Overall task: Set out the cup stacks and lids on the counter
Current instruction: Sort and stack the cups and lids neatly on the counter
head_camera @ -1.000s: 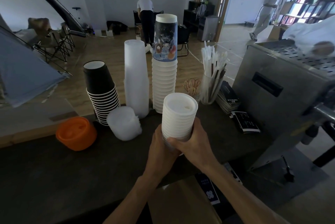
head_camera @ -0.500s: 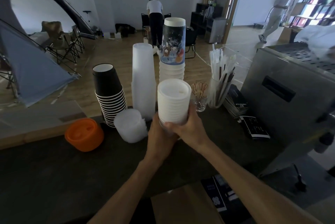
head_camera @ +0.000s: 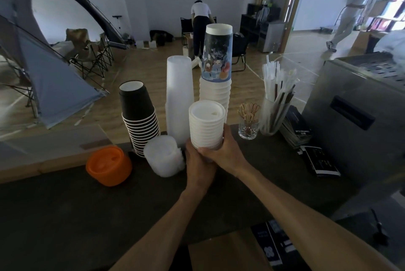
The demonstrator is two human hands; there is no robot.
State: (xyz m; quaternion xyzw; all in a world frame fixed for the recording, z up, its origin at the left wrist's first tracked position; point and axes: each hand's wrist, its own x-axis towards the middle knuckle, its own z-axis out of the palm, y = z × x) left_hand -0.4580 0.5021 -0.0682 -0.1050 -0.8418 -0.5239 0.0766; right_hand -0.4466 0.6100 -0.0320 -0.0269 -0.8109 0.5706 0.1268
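Observation:
Both hands hold a stack of white lids (head_camera: 207,124) upright near its base, over the dark counter (head_camera: 65,209). My left hand (head_camera: 198,161) cups it from below left and my right hand (head_camera: 225,150) wraps its right side. Behind it stand a stack of black cups (head_camera: 139,117), a tall stack of frosted clear cups (head_camera: 179,97) and a stack of white cups topped by a printed cup (head_camera: 217,69). A pile of clear lids (head_camera: 163,154) and a pile of orange lids (head_camera: 108,165) rest on the counter to the left.
To the right are a small glass of picks (head_camera: 248,121), a holder of straws (head_camera: 276,99), stacked booklets (head_camera: 297,128) and a steel machine (head_camera: 359,117). A cardboard box (head_camera: 228,253) sits below the counter's near edge. Two people are in the room beyond.
The white lid stack has moved away from me and to the left, close behind the clear lids and in front of the tall cup stacks. Both hands kept their grip.

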